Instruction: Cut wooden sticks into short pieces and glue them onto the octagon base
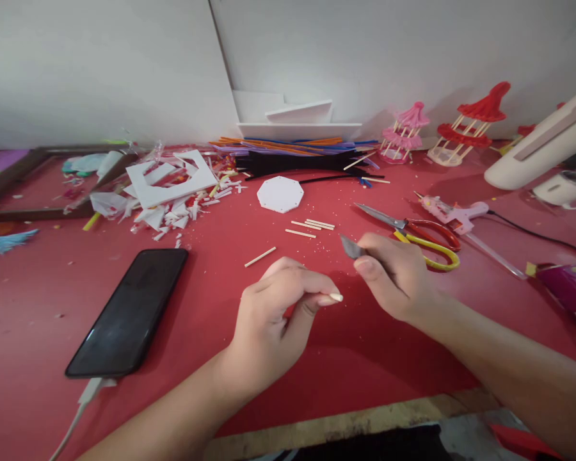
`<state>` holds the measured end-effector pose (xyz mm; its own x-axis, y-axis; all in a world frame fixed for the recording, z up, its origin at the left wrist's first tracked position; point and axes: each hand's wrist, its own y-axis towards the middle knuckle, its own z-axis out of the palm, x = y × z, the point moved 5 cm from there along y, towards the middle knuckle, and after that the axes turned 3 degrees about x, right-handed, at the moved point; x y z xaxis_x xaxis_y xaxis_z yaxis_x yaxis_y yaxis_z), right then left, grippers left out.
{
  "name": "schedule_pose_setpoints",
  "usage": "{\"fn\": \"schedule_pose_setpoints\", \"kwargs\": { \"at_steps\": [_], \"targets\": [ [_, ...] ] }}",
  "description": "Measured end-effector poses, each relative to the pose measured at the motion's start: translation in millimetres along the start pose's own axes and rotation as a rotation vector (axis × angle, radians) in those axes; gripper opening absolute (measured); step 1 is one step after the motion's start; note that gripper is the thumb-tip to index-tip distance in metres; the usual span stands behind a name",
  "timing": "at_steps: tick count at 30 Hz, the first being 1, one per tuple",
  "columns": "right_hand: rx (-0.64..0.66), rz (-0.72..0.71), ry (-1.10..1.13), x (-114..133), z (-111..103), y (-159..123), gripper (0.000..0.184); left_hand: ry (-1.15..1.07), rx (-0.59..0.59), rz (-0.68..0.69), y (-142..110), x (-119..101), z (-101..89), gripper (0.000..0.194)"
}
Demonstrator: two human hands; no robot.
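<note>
My left hand (278, 314) pinches a thin wooden stick (336, 297) between thumb and fingers, its pale tip poking out to the right. In my right hand (396, 275) is a knife with a short grey blade (350, 246) pointing up and left; its handle is hidden in my fist. The blade is apart from the stick. Beyond my hands lie several cut wooden sticks (301, 234) on the red table, with a single stick (260, 257) farther left. A white octagonal board (281, 194) with small holes along its edge rests behind them.
Scissors (427, 240) and a pink glue gun (454, 214) lie to the right, near a purple device (569, 291). A black phone (129, 310) on a cable is at left. White scraps (173, 186), pipe cleaners (297, 153) and small pagoda models (403, 134) line the back.
</note>
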<state>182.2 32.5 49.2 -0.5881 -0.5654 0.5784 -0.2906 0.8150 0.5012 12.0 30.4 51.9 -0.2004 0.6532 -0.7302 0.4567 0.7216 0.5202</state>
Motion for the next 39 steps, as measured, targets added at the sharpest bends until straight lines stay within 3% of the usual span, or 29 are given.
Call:
{"fn": "schedule_pose_setpoints", "kwargs": {
  "at_steps": [6, 9, 14, 18, 23, 31, 39],
  "targets": [
    [-0.085, -0.223, -0.019, 17, -7, -2, 0.049, -0.482, 0.125, -0.42, -6, 21, 17.9, 0.006],
    [-0.013, -0.281, -0.024, 20, 1, -5, 0.053, -0.675, 0.194, -0.512, -6, 20, 24.7, 0.01],
    [0.063, -0.301, 0.043, 14, 10, -7, 0.064, -0.842, 0.21, -0.573, -5, 14, 26.4, 0.012],
    [0.058, -0.287, 0.126, 13, 9, -6, 0.054, -0.83, 0.175, -0.559, -6, 16, 24.9, 0.008],
    [0.14, -0.199, 0.091, 13, 10, -4, 0.027, -0.536, 0.021, -0.391, -4, 20, 13.1, 0.003],
    [0.153, -0.202, -0.057, 16, 11, -5, 0.035, -0.246, -0.003, -0.239, -3, 15, 5.9, 0.017],
    [0.168, -0.189, -0.084, 15, 11, -6, 0.033, -0.185, -0.019, -0.198, -2, 12, 3.8, 0.017]
  ]
}}
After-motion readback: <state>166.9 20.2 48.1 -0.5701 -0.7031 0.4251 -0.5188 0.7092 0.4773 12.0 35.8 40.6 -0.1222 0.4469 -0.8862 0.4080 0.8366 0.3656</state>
